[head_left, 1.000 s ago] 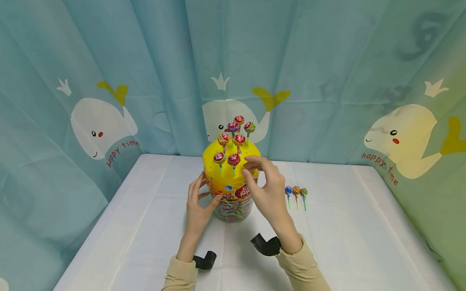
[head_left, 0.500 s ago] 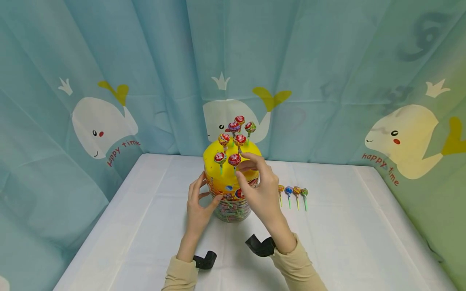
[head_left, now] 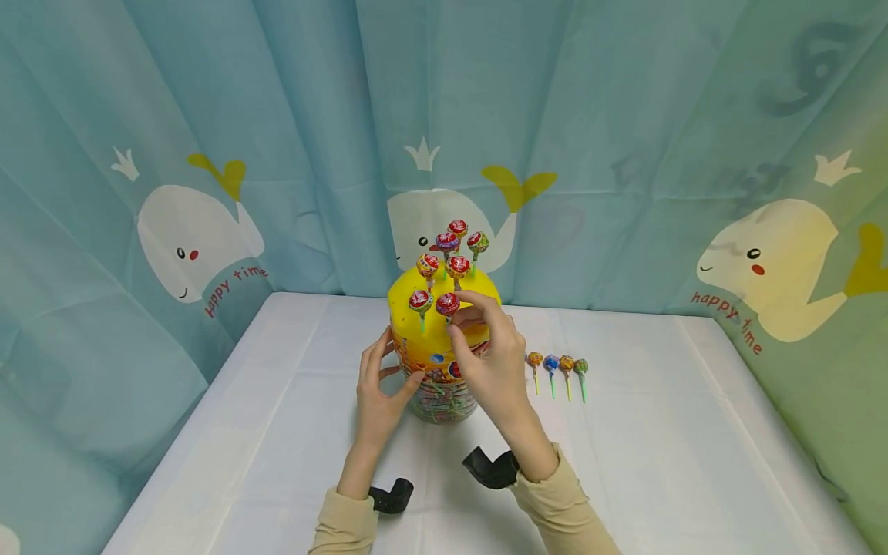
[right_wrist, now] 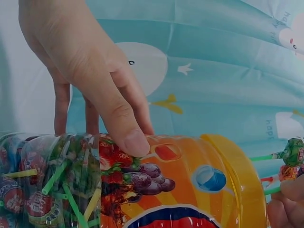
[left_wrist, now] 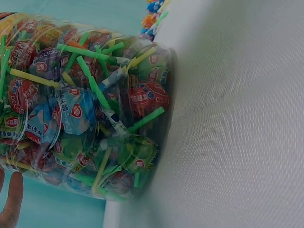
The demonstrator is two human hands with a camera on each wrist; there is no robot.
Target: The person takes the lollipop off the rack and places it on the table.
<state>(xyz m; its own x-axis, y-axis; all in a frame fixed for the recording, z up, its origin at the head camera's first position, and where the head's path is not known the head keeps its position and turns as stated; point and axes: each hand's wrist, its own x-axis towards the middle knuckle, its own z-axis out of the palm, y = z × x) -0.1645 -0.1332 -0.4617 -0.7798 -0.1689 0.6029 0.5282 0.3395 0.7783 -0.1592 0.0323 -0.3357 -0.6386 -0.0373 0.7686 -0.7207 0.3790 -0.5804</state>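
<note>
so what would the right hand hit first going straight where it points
The front row's right lollipop in the yellow jar lid, probably; the right hand may already touch it, depth is unclear.

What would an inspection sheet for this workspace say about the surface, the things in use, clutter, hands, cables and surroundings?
Surface: white table.
Things in use: jar of lollipops, upright; seven lollipops stand in its yellow lid; at least four loose lollipops lie in a row to the right.
Clutter: nothing seen.
Hands: left hand holds the jar's side; right hand is at the front-right lollipop, grip unclear.
Cables: nothing seen.
Surroundings: whale-print curtain behind and on both sides.
</note>
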